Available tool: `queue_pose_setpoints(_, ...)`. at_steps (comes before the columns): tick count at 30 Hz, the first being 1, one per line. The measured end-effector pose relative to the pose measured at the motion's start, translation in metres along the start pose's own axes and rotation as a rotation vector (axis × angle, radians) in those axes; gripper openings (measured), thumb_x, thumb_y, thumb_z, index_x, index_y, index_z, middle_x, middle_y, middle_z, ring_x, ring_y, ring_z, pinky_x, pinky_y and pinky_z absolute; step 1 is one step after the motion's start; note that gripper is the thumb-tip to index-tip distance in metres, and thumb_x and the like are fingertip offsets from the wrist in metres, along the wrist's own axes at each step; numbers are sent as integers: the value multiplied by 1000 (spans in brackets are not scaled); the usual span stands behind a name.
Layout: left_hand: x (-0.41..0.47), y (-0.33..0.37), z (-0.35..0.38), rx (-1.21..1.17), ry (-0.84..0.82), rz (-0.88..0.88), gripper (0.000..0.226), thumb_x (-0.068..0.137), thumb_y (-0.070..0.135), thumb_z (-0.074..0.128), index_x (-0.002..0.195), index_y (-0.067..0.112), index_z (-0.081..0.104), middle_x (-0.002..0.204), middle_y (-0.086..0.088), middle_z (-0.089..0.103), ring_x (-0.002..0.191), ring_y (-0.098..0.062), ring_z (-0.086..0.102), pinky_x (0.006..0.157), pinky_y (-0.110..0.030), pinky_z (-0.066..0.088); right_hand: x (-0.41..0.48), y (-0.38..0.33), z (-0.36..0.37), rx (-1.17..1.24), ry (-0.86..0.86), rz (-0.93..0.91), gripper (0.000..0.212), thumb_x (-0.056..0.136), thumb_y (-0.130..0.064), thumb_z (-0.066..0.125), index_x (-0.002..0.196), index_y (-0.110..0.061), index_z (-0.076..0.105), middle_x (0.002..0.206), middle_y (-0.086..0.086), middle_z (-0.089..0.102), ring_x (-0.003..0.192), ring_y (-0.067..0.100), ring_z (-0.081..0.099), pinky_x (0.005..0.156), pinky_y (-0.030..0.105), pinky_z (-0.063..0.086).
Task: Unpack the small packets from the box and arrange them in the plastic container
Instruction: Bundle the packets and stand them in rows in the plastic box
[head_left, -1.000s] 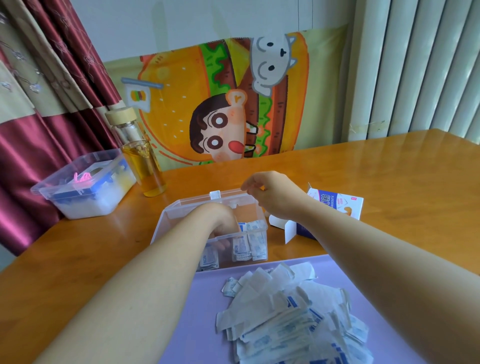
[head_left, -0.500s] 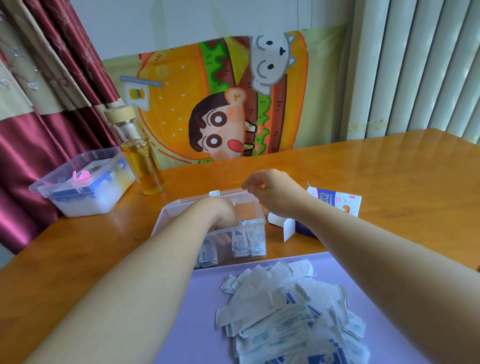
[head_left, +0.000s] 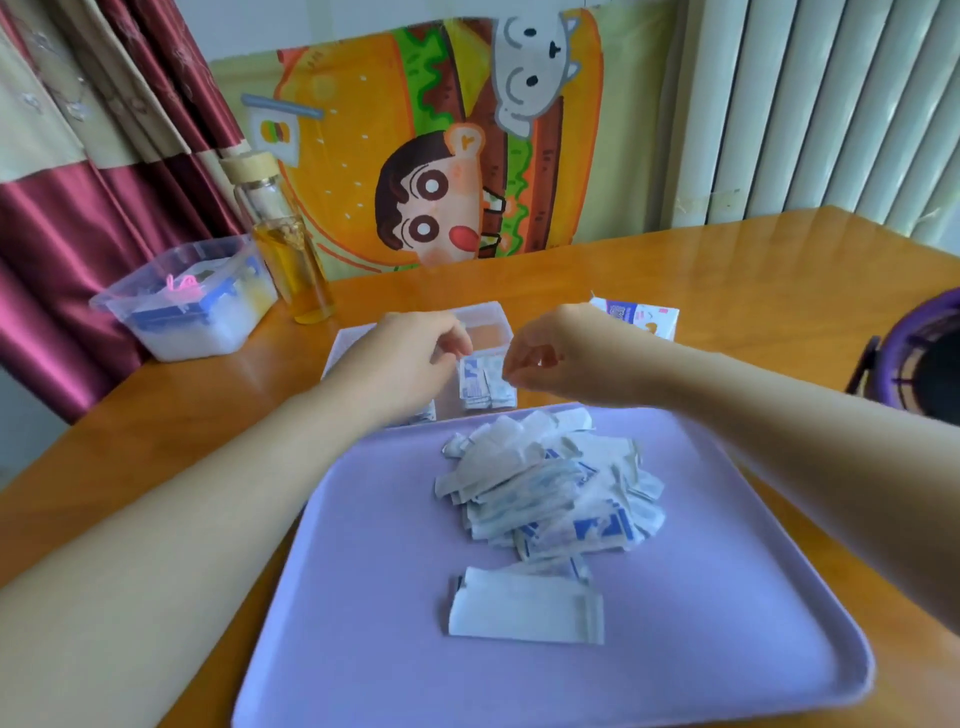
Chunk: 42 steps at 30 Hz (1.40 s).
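Note:
A clear plastic container stands on the table just beyond the purple tray. A row of small white-and-blue packets stands upright in its near right part. My left hand reaches over the container, its curled fingertips on the top of that row. My right hand hovers at the container's right side with thumb and fingers curled together; nothing shows between them. A loose pile of packets lies on the tray, with one larger folded white wrapper in front. The white-and-blue box lies behind my right hand.
A glass bottle with yellow liquid and a lidded plastic tub stand at the back left. A purple round object sits at the right edge. Curtain and a cartoon cloth hang behind the wooden table.
My head has tilted down, so more of the tray shows. My left hand has risen from deep in the container to the packets' tops. My right hand has come from the far rim to the right side.

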<state>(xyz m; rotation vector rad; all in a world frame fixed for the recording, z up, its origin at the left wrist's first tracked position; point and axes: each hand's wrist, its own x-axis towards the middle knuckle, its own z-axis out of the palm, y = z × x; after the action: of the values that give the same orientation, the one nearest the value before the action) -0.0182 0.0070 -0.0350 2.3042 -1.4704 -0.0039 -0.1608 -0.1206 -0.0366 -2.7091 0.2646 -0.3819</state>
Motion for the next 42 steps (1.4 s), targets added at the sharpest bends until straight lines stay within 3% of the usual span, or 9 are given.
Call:
queue_pose_setpoints(5, -67, 11, 18, 14, -355, 111, 14, 89, 21, 58, 100, 28, 63, 94, 17, 63, 82, -3, 59, 71, -12, 44, -56, -25, 21, -119, -434, 14, 14, 85, -31, 65, 96, -28, 70, 86, -17, 69, 72, -1, 60, 66, 16, 47)
queue_pose_setpoints(15, -115, 22, 58, -27, -539, 27, 37, 81, 33, 69, 113, 19, 55, 105, 6, 58, 91, -12, 53, 82, -27, 46, -84, -56, 56, -259, -584, 117, 53, 79, -40, 71, 120, -10, 56, 115, 6, 61, 103, 24, 56, 81, 33, 42)
queue_pose_setpoints(21, -127, 29, 49, -36, -579, 28, 12, 87, 30, 62, 89, 24, 52, 84, 6, 55, 72, -10, 49, 62, -23, 37, -82, -62, 56, -267, -669, 145, 44, 80, -41, 69, 113, -13, 60, 111, 3, 62, 98, 21, 56, 77, 29, 43)
queue_pose_setpoints(25, -137, 24, 46, -121, -495, 49, 13, 86, 30, 63, 86, 28, 50, 91, 6, 59, 75, -8, 52, 65, -24, 43, -86, -62, 58, -188, -619, 119, 36, 81, -40, 67, 110, -19, 63, 97, -8, 60, 94, 16, 56, 84, 30, 47)
queue_pose_setpoints(28, -139, 15, 44, -258, -408, 6, 13, 86, 28, 65, 85, 30, 52, 86, 9, 58, 75, -7, 53, 70, -22, 44, -86, -57, 52, -2, -392, 117, 22, 80, -34, 70, 99, -23, 65, 77, -17, 55, 78, 10, 54, 67, 20, 42)
queue_pose_setpoints(31, -144, 15, 38, -785, -401, -236, 10, 92, 14, 57, 100, 20, 57, 92, 1, 64, 80, -10, 63, 69, -19, 50, -85, -54, 51, 404, -89, 215, 18, 77, -23, 76, 84, -14, 62, 69, -8, 59, 62, 7, 53, 55, 13, 40)
queue_pose_setpoints(34, -150, 22, 38, -1304, -468, -377, 26, 95, 5, 47, 119, 9, 53, 100, -9, 68, 86, -26, 70, 73, -36, 58, -84, -57, 59, 799, -17, 280, 18, 75, -12, 77, 83, -13, 61, 72, 4, 63, 66, 14, 58, 64, 24, 48)
queue_pose_setpoints(38, -155, 24, 40, -1562, -532, -360, 34, 86, 17, 49, 117, 9, 58, 105, -13, 70, 86, -26, 70, 72, -40, 59, -83, -63, 69, 843, 5, 301, 19, 78, -9, 74, 90, -13, 60, 67, 3, 63, 60, 13, 58, 60, 22, 46)
queue_pose_setpoints(42, -155, 19, 50, -1603, -344, -408, 25, 94, 13, 44, 112, 7, 61, 100, -12, 72, 83, -23, 70, 70, -37, 58, -82, -61, 78, 933, 82, 346, 16, 82, -8, 70, 95, -13, 63, 65, -1, 68, 58, 13, 63, 66, 24, 54)
